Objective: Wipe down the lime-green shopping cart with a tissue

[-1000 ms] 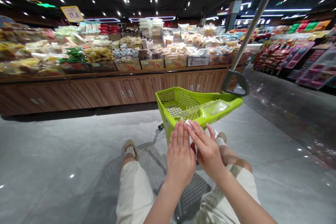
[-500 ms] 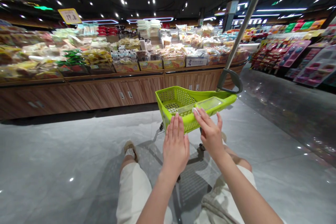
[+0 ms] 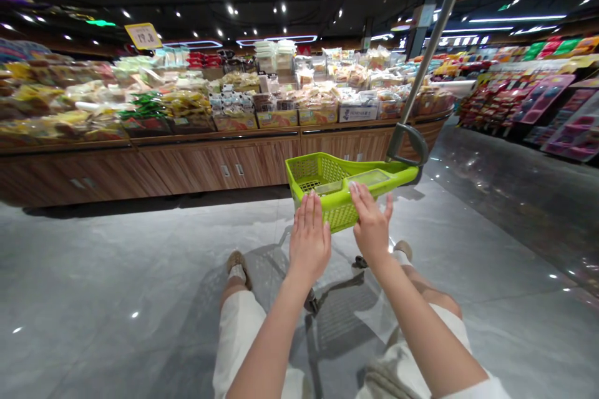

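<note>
A lime-green plastic shopping cart point(image 3: 337, 217) stands before me, its perforated basket showing no goods. My left hand point(image 3: 309, 246) lies against the near rim, fingers straight and close together. To its right, the extended fingers of my right hand point(image 3: 372, 227) press on the rim beside a clear panel point(image 3: 372, 177), its little finger held apart. Whatever is beneath those fingertips is hidden. A grey looped handle point(image 3: 412, 144) rises at the cart's right end, with a metal pole point(image 3: 435, 40) next to it.
A wood-fronted display counter point(image 3: 196, 168) runs across behind the cart, heaped with packaged food point(image 3: 159, 100). A price sign point(image 3: 143, 36) stands above it at left. More shelves point(image 3: 500, 96) line the right side. My feet straddle the cart on the grey tiled floor point(image 3: 116, 274).
My right hand has shifted slightly up along the rim, and the white scrap seen at its fingertips is no longer visible. The counter and sign appear farther right in view.
</note>
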`<act>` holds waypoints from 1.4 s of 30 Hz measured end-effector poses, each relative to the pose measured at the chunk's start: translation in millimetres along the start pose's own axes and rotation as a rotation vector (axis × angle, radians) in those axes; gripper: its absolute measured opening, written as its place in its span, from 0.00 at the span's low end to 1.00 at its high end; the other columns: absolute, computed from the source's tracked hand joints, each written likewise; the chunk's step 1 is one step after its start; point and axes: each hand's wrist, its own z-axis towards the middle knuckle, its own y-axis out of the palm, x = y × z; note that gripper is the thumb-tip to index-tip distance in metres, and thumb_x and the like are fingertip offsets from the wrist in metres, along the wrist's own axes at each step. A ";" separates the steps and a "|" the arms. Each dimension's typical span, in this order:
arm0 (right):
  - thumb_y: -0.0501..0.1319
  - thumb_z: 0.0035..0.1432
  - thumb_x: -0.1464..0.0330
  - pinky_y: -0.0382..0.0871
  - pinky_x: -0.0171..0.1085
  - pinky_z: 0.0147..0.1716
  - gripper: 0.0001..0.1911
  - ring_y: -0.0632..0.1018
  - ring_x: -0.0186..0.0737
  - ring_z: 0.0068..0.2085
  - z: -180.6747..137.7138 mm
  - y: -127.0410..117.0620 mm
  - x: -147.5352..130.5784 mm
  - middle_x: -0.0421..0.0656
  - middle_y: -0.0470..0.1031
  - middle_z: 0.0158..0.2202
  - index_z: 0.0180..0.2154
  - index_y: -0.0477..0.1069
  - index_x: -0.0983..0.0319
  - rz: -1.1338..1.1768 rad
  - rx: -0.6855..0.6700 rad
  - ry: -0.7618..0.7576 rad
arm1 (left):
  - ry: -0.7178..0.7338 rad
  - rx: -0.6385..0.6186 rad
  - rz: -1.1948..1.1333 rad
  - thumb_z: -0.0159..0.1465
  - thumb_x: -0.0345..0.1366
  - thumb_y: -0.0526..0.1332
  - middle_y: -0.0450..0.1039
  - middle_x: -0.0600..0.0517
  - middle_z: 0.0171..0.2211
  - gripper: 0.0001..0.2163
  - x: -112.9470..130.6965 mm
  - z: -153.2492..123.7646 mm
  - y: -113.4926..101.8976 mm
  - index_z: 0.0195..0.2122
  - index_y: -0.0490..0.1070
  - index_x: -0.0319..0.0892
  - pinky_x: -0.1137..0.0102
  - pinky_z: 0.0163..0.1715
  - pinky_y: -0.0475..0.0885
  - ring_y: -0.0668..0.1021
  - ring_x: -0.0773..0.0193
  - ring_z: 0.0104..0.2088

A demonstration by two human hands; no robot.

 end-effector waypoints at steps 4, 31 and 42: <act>0.47 0.54 0.83 0.39 0.47 0.67 0.39 0.61 0.35 0.66 1.4 6.8 -12.7 0.45 0.62 0.65 0.66 0.53 0.58 0.096 -0.077 -0.250 | -0.011 0.013 0.012 0.69 0.30 0.48 0.46 0.39 0.70 0.32 -1.4 0.0 1.9 0.70 0.32 0.37 0.54 0.66 0.55 0.46 0.57 0.70; 0.49 0.48 0.84 0.33 0.56 0.66 0.43 0.64 0.41 0.65 4.5 -16.8 13.1 0.43 0.66 0.63 0.65 0.56 0.54 0.008 -0.040 -0.063 | 0.035 0.036 0.034 0.69 0.30 0.47 0.52 0.43 0.69 0.30 -10.6 -13.0 -12.8 0.70 0.37 0.39 0.55 0.66 0.56 0.53 0.58 0.69; 0.47 0.49 0.82 0.42 0.50 0.65 0.39 0.65 0.38 0.64 -1.8 -25.9 46.9 0.43 0.67 0.62 0.62 0.61 0.55 0.069 0.026 0.059 | -0.161 0.151 0.087 0.67 0.33 0.52 0.64 0.41 0.62 0.23 18.5 -4.5 -42.2 0.63 0.58 0.37 0.51 0.64 0.56 0.61 0.50 0.66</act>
